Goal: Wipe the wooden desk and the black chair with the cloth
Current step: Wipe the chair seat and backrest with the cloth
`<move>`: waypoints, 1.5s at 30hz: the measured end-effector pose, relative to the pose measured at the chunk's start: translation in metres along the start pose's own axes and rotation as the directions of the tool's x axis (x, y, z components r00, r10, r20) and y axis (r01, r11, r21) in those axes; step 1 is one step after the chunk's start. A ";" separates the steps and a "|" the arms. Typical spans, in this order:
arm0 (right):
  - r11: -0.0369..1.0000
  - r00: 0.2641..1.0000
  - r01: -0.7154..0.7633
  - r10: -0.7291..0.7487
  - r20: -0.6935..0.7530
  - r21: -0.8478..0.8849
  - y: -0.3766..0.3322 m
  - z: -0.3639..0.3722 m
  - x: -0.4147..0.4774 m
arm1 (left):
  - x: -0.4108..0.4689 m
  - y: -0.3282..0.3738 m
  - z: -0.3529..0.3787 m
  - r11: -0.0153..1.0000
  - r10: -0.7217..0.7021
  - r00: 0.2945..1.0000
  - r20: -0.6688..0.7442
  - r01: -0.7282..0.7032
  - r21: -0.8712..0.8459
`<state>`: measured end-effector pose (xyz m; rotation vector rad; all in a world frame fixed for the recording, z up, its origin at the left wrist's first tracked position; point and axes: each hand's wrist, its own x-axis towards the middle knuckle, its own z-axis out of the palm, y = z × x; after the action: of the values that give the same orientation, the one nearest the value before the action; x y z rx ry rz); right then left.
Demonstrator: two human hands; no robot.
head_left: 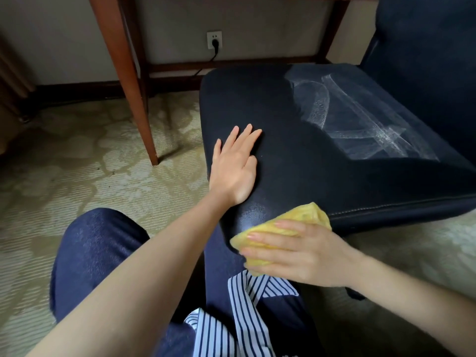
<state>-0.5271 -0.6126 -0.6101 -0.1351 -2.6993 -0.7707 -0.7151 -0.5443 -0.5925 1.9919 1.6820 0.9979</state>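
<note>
Head-camera view looking down at a person crouched on a pale patterned carpet (77, 150). Far left of the left hand (235, 168), and farther from the camera, a slanted wooden worktop leg (123, 73) stands on the carpet. Beyond the left hand, on the wall, a white socket (214, 39) has a black plug (215, 46) in it, with its cable dropping behind a low wooden rail.

Below the left hand, nearest the camera, a knee (98, 248) in dark blue denim fills the lower left, with the bare left forearm crossing over it.

The left hand lies open, palm down, fingers straight and close together, flat on the near left part of the black chair seat (309, 155).

To the right of that hand and closer to the camera, the right hand (301, 251) grips a bunched yellow cloth (309, 213), fingers curved across it and thumb hidden. The cloth is pressed against the seat's front edge near its left corner. Under the right hand hangs the hem of a blue and white striped shirt (247, 305).

Beyond the right hand, pale crossing streaks (360, 119) mark the far right part of the seat. The dark chair back (425, 60) rises at the far right.
</note>
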 end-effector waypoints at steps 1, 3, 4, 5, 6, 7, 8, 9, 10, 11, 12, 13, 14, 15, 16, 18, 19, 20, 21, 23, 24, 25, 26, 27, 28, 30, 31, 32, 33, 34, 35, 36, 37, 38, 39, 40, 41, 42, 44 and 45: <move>0.999 0.999 0.031 -0.031 0.018 -0.014 -0.004 0.004 0.006 | 0.000 0.000 0.000 1.000 -0.001 1.000 0.001 0.001 0.000; 0.997 0.998 0.061 -0.059 0.037 -0.053 -0.008 0.009 0.011 | 0.000 -0.001 -0.001 1.000 -0.002 1.000 0.006 0.002 0.001; 0.994 0.997 0.075 -0.072 0.037 -0.075 -0.007 0.010 0.011 | 0.001 -0.002 -0.002 1.000 -0.001 1.000 0.010 0.000 0.002; 0.993 0.996 0.084 -0.081 0.033 -0.088 -0.004 0.010 0.009 | 0.002 -0.003 -0.002 1.000 0.003 1.000 0.016 -0.003 0.003; 0.992 0.996 0.084 -0.082 0.025 -0.091 -0.001 0.009 0.004 | 0.002 -0.004 -0.003 1.000 0.007 1.000 0.022 -0.007 0.005; 0.993 0.997 0.077 -0.076 0.014 -0.092 0.003 0.008 -0.002 | 0.002 -0.004 -0.003 1.000 0.010 1.000 0.027 -0.010 0.005; 0.993 0.998 0.061 -0.061 0.003 -0.100 0.007 0.006 -0.009 | 0.002 -0.005 -0.004 1.000 0.011 0.999 0.030 -0.011 0.005; 0.993 1.000 0.030 -0.030 -0.007 -0.112 0.011 0.004 -0.016 | 0.002 -0.005 -0.004 1.000 0.010 0.999 0.032 -0.011 0.004; 0.992 1.000 -0.013 0.011 -0.014 -0.123 0.015 0.002 -0.023 | 0.002 -0.005 -0.004 1.000 0.011 0.999 0.034 -0.011 0.006; 0.990 0.998 -0.064 0.061 -0.021 -0.126 0.018 -0.001 -0.030 | 0.002 -0.005 -0.004 1.000 0.015 0.999 0.034 -0.016 0.010; 0.986 0.993 -0.117 0.114 -0.027 -0.118 0.021 -0.004 -0.036 | 0.002 -0.006 -0.004 1.000 0.019 0.999 0.033 -0.020 0.017; 0.980 0.985 -0.174 0.172 -0.029 -0.099 0.025 -0.008 -0.041 | 0.002 -0.006 -0.003 0.999 0.021 0.999 0.030 -0.022 0.023; 0.970 0.973 -0.233 0.231 -0.024 -0.074 0.029 -0.012 -0.045 | 0.001 -0.007 -0.003 0.999 0.018 0.999 0.028 -0.018 0.028; 0.956 0.957 -0.289 0.289 -0.011 -0.042 0.034 -0.016 -0.048 | 0.002 -0.007 -0.003 0.999 0.013 1.000 0.025 -0.014 0.030; 0.941 0.941 -0.340 0.340 0.008 -0.007 0.038 -0.021 -0.050 | 0.002 -0.007 -0.002 0.999 0.009 1.000 0.023 -0.010 0.030; 0.897 0.901 -0.434 0.429 0.070 0.086 0.047 -0.029 -0.050 | 0.003 -0.008 -0.001 1.000 0.007 1.000 0.017 -0.008 0.029; 0.865 0.874 -0.484 0.471 0.115 0.132 0.050 -0.032 -0.049 | 0.003 -0.008 0.000 1.000 0.011 1.000 0.014 -0.012 0.029; 0.823 0.841 -0.540 0.517 0.160 0.177 0.054 -0.036 -0.047 | 0.003 -0.008 0.001 0.999 0.013 1.000 0.011 -0.014 0.029; 0.774 0.802 -0.596 0.561 0.203 0.213 0.058 -0.038 -0.045 | 0.003 -0.008 0.001 0.999 0.015 1.000 0.008 -0.016 0.030; 0.669 0.718 -0.694 0.624 0.307 0.265 0.069 -0.039 -0.038 | 0.003 -0.008 0.002 1.000 0.010 1.000 0.005 -0.011 0.028; 0.622 0.679 -0.732 0.636 0.367 0.277 0.077 -0.038 -0.033 | 0.003 -0.008 0.002 1.000 0.005 1.000 0.001 -0.005 0.021; 0.583 0.643 -0.762 0.636 0.427 0.281 0.086 -0.036 -0.029 | 0.004 -0.007 0.002 1.000 -0.003 1.000 0.002 0.003 0.015; 0.556 0.616 -0.783 0.632 0.470 0.279 0.094 -0.031 -0.025 | 0.003 -0.007 0.003 1.000 -0.010 1.000 0.005 0.010 0.011; 0.540 0.597 -0.797 0.634 0.493 0.270 0.103 -0.025 -0.020 | 0.004 -0.006 0.002 1.000 -0.010 1.000 0.004 0.010 0.005; 0.527 0.578 -0.810 0.640 0.506 0.259 0.111 -0.017 -0.014 | 0.003 -0.006 0.002 1.000 -0.010 1.000 0.007 0.010 0.002; 0.494 0.533 -0.840 0.669 0.519 0.225 0.128 -0.001 0.001 | 0.002 -0.006 0.002 1.000 -0.006 1.000 0.007 0.006 0.002; 0.475 0.505 -0.856 0.684 0.527 0.203 0.135 0.008 0.009 | 0.002 -0.006 0.002 1.000 -0.004 1.000 0.006 0.004 0.004; 0.457 0.477 -0.871 0.699 0.532 0.181 0.142 0.016 0.017 | 0.002 -0.006 0.002 1.000 -0.001 1.000 0.003 0.001 0.010; 0.438 0.451 -0.884 0.714 0.535 0.161 0.148 0.024 0.026 | 0.002 -0.006 0.001 1.000 0.002 1.000 0.001 -0.002 0.017; 0.417 0.427 -0.897 0.729 0.534 0.148 0.153 0.031 0.034 | 0.002 -0.007 0.001 1.000 0.003 1.000 0.000 -0.003 0.021; 0.399 0.407 -0.907 0.743 0.531 0.138 0.156 0.036 0.041 | 0.003 -0.007 0.001 1.000 0.004 1.000 -0.003 -0.004 0.019; 0.386 0.391 -0.914 0.754 0.527 0.125 0.157 0.040 0.046 | 0.003 -0.007 0.000 1.000 0.004 1.000 -0.004 -0.004 0.012; 0.384 0.384 -0.916 0.761 0.523 0.113 0.157 0.042 0.049 | 0.003 -0.007 0.000 1.000 0.000 1.000 -0.007 0.000 0.000; 0.395 0.390 -0.913 0.762 0.517 0.106 0.155 0.043 0.050 | 0.003 -0.006 0.000 1.000 -0.007 1.000 -0.009 0.007 -0.012; 0.411 0.407 -0.905 0.756 0.512 0.112 0.152 0.042 0.050 | 0.003 -0.005 0.001 1.000 -0.016 1.000 -0.011 0.015 -0.023; 0.434 0.436 -0.891 0.741 0.510 0.132 0.148 0.039 0.049 | 0.003 -0.004 0.001 0.999 -0.026 1.000 -0.015 0.025 -0.034; 0.459 0.473 -0.873 0.718 0.511 0.163 0.143 0.036 0.048 | 0.002 -0.004 0.001 0.999 -0.033 0.999 -0.020 0.032 -0.044; 0.482 0.510 -0.853 0.693 0.509 0.198 0.138 0.031 0.047 | 0.002 -0.003 0.001 0.998 -0.034 0.999 -0.023 0.033 -0.050; 0.531 0.581 -0.808 0.645 0.496 0.256 0.124 0.021 0.046 | 0.000 -0.003 0.002 0.998 -0.030 0.999 -0.025 0.029 -0.050; 0.554 0.610 -0.786 0.626 0.486 0.273 0.117 0.015 0.045 | -0.001 -0.003 0.002 0.999 -0.027 0.999 -0.023 0.025 -0.045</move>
<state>-0.5526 -0.5057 -0.5488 -1.2802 -2.6309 0.1944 -0.7163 -0.5438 -0.5960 1.9325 1.6785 1.0445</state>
